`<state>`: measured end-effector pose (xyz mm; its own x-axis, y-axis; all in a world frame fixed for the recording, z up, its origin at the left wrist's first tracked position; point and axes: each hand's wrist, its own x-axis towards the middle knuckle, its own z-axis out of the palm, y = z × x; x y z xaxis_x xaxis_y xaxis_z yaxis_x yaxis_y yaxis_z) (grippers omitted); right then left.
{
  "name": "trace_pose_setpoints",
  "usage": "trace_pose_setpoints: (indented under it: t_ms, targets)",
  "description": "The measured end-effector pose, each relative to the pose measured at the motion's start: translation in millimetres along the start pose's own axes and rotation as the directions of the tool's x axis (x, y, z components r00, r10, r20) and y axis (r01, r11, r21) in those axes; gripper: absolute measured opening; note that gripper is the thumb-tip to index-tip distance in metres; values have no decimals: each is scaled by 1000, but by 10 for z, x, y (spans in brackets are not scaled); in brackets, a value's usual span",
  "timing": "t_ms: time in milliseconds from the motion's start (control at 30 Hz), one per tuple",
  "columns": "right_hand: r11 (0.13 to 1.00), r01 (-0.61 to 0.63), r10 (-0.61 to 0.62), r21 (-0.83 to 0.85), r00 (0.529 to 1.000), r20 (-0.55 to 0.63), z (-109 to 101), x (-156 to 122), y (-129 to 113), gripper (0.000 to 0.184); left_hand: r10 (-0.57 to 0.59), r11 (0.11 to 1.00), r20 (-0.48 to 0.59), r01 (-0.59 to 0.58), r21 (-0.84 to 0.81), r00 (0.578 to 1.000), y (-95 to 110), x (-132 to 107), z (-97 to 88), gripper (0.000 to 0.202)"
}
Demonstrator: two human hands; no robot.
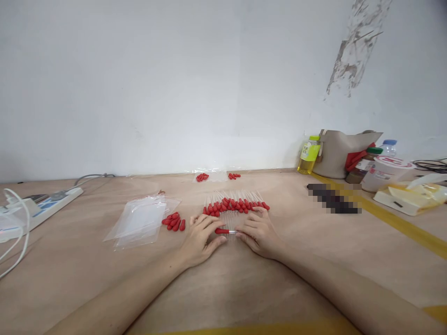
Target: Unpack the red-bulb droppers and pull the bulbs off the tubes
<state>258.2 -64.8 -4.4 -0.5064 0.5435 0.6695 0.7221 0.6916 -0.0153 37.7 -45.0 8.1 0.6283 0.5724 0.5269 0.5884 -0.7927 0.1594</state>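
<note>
Between my hands lies a glass dropper [223,231] with a red rubber bulb, held level. My left hand [201,237] has its fingers closed on the bulb end. The fingers of my right hand [260,234] pinch the clear glass tube at the other end. Beneath and just beyond the dropper are bare glass tubes [228,218] laid side by side. Behind them is a row of droppers [237,204] with red bulbs toward me and tubes pointing at the wall. Left of my left hand sits a small pile of loose red rubber bulbs [172,222].
Clear zip bags [141,221] are stacked at left, beside a white power strip [45,211] with cables. Two bags with red bulbs [201,177] lie near the wall. At right stand a yellow bottle [308,156], a grey bag [333,153], a tub [386,174] and a tissue pack [408,195].
</note>
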Motion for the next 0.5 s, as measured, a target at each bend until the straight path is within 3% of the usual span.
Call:
trace_pose_setpoints:
  t_ms: [200, 500]
  targets:
    - [999, 18, -19, 50, 1000, 5, -41, -14, -72, 25, 54, 998, 60, -56, 32, 997, 10, -15, -15, 23]
    - [995, 66, -63, 73, 997, -40, -34, -36, -74, 22, 132, 991, 34, -132, 22, 991, 30, -31, -28, 26]
